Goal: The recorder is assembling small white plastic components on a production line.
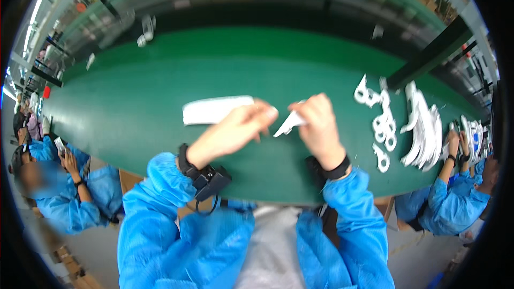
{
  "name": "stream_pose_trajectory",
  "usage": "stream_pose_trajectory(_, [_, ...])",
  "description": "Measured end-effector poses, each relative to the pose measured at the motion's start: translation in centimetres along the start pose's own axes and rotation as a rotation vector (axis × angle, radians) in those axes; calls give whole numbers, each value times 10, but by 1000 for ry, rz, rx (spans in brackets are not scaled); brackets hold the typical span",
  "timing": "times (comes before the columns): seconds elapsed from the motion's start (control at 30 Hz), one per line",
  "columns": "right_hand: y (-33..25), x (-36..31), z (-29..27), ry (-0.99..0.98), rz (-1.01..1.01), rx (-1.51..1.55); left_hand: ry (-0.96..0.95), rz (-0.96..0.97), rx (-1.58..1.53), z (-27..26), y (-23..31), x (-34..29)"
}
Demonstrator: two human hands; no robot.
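Note:
Slightly smeared by motion, my left hand (242,124) is over the table, thumb and fingertips toward the middle. A long, flat white strip (206,110) extends leftward from behind this hand, its right end close to the fingers. Whether the fingers grip the strip cannot be made out. To the right, my right hand (319,126) is closed on a small white pointed piece (289,123). That piece's tip points down and left, and its other end is hidden by the fingers. A gap separates the two hands.
White pieces with round rings (384,126) lie right of my right hand. Beyond them is a stack of long curved white pieces (425,128), near a dark post (431,53). People in blue sit left (69,192) and right (452,203) along the green table (214,64).

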State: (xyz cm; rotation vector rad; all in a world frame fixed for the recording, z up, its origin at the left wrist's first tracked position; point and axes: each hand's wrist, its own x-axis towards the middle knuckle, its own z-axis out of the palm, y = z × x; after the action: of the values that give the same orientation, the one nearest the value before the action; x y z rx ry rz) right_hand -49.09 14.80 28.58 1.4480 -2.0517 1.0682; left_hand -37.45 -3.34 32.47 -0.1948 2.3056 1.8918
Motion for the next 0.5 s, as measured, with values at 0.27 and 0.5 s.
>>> stream_pose_trajectory(0.27, [-69, 68, -97, 209, -229, -233, 150, 338, -136, -33, 113, -13])
stream_pose_trajectory(0.5, [8, -28, -173, 65, 671, 93, 1433, 1108, 750, -212, 297, 99])
